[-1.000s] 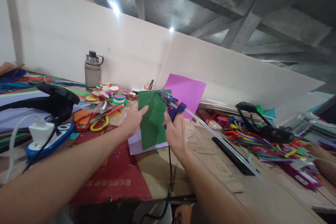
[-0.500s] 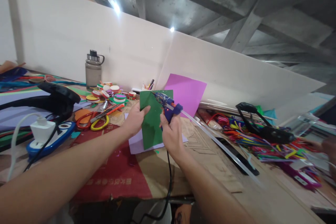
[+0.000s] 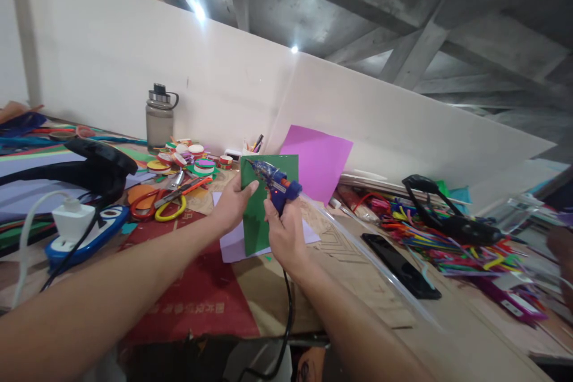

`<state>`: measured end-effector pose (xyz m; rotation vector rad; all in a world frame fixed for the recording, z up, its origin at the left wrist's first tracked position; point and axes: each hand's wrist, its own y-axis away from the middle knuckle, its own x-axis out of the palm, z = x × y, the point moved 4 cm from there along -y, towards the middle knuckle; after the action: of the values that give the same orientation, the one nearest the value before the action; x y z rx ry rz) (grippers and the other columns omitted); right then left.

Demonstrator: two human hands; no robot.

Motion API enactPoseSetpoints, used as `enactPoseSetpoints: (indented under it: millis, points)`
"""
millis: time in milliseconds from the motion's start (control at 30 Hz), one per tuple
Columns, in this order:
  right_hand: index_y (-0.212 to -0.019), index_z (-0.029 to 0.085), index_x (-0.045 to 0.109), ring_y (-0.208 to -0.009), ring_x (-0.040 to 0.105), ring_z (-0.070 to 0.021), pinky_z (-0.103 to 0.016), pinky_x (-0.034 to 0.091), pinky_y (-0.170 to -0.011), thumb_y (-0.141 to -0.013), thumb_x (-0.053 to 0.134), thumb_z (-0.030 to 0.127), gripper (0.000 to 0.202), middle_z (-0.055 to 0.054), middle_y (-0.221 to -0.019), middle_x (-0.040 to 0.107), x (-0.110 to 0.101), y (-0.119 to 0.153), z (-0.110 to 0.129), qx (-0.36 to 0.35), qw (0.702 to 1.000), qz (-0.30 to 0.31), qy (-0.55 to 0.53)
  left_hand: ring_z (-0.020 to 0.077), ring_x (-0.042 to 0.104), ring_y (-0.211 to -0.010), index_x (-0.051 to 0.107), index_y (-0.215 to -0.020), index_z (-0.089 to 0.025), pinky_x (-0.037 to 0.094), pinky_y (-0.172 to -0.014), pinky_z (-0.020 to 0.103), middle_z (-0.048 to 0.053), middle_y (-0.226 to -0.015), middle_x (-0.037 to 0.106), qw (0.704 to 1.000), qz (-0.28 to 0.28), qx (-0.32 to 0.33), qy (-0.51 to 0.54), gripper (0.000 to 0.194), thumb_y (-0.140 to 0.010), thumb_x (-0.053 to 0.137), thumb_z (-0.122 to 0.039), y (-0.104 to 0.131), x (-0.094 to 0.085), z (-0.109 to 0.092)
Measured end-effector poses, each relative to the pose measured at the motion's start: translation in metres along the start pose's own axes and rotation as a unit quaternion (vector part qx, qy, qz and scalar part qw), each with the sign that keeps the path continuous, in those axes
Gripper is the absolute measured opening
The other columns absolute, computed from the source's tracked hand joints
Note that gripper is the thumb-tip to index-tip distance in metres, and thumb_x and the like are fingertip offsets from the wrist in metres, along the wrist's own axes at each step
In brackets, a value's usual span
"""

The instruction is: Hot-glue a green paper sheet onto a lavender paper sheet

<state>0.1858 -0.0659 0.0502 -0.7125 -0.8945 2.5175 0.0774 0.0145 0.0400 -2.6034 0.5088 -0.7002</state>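
My left hand (image 3: 236,202) pinches the left edge of a green sheet of card (image 3: 257,227), thumb in front, holding it upright above the table. In my right hand (image 3: 286,230) is a blue hot glue gun (image 3: 278,182), its nozzle at the card's upper left corner. Whether the tip touches the card I cannot tell. A long clear glue stick (image 3: 358,242) sticks out of the gun's rear toward the lower right, and a black cord hangs below. Beneath the card lies a pale lilac sheet (image 3: 233,250) on the cardboard-covered table.
Scissors (image 3: 170,209), ribbon rolls (image 3: 196,151) and a water bottle (image 3: 160,119) stand left. A power strip (image 3: 107,230) with a white plug is nearer. A purple sheet (image 3: 316,161) leans on the white panel. To the right are a phone (image 3: 403,265) and colourful pipe cleaners (image 3: 465,250).
My right hand has moved the glue gun left along the card's top, its nozzle now nearer the upper left corner. The card has shifted slightly right; my left hand still grips it.
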Motion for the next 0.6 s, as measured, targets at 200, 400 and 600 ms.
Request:
enactPoseSetpoints:
  millis: [200,400,600]
  points:
    - [-0.106,0.017,0.052,-0.082,0.06,-0.021,-0.034,0.046,-0.068,-0.092,0.045,0.039,0.026,-0.008,-0.093,0.062,0.003,0.0033,-0.0004,-0.019,1.0,-0.005,-0.023,0.0158,0.061,-0.079,0.059,-0.103,-0.019,0.049,-0.074,0.028,0.002,-0.094,0.068,0.999,0.003,0.013,-0.052,0.031,-0.078,0.069,-0.034,0.0,-0.001,0.0013]
    - [-0.108,0.018,0.052,-0.084,0.06,-0.0217,-0.034,0.046,-0.068,-0.092,0.047,0.038,0.026,-0.008,-0.095,0.063,0.0036,0.003,-0.0006,-0.021,0.999,-0.011,-0.031,0.0153,0.061,-0.076,0.057,-0.106,-0.021,0.049,-0.071,0.028,0.001,-0.094,0.067,0.999,0.017,-0.005,-0.031,0.031,-0.079,0.067,-0.033,-0.0002,-0.0009,0.0044]
    - [-0.108,0.018,0.052,-0.085,0.06,-0.0224,-0.036,0.046,-0.07,-0.092,0.045,0.039,0.027,-0.009,-0.096,0.062,0.0028,0.0023,0.0028,-0.016,1.0,-0.007,-0.026,0.018,0.063,-0.088,0.059,-0.107,-0.02,0.049,-0.08,0.03,0.003,-0.099,0.068,0.999,0.008,0.001,-0.049,0.032,-0.079,0.067,-0.032,-0.0003,-0.0007,0.0045]
